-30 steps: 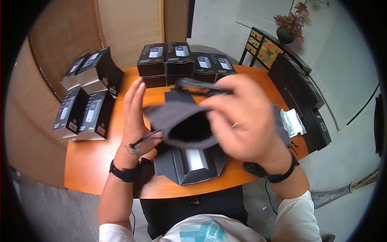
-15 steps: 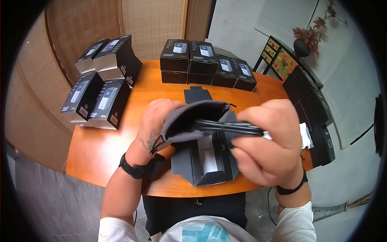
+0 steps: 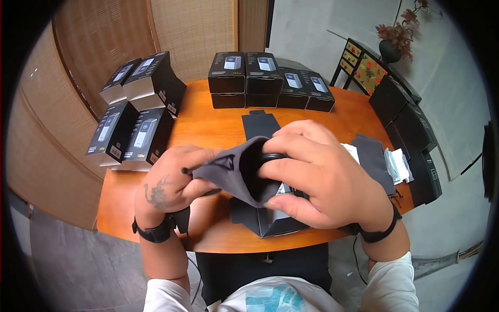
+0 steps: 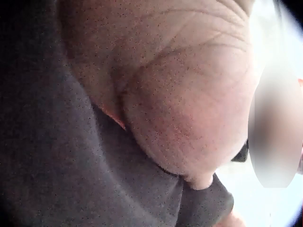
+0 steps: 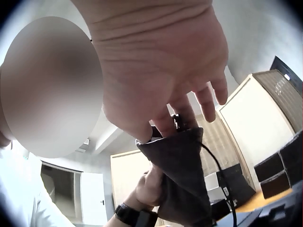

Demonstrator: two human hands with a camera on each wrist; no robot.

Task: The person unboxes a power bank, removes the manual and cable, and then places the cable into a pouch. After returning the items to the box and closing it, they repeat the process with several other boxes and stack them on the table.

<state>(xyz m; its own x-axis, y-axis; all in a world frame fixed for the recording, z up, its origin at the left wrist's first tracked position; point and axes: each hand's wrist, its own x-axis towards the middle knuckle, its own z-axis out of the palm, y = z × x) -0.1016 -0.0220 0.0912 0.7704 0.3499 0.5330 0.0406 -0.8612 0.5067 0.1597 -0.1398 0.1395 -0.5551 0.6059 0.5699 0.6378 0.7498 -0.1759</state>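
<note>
A dark grey drawstring pouch [image 3: 219, 178] hangs over the table with its wide mouth turned toward my right hand. My left hand [image 3: 169, 179] grips it from the left side. In the left wrist view, the grey cloth [image 4: 42, 142] lies against that palm. The fingers of my right hand [image 3: 327, 182] reach into the mouth with a bundled black cable [image 3: 273, 156], its lower part hidden inside the pouch. The right wrist view shows the same pouch [image 5: 177, 172] hanging below those fingertips. Beneath both hands lies an open black box [image 3: 280, 227], partly covered by them.
Black printed boxes [image 3: 140, 132] stand at the table's left, and more boxes [image 3: 244, 78] are stacked at the back. On the right are a flat grey cloth [image 3: 371, 161], white packets [image 3: 397, 165] and a row of black boxes [image 3: 410, 125].
The right hand has brought the black cable leftward from beside the pouch into its mouth. The pouch mouth has turned to the right, still in the left hand's grip.
</note>
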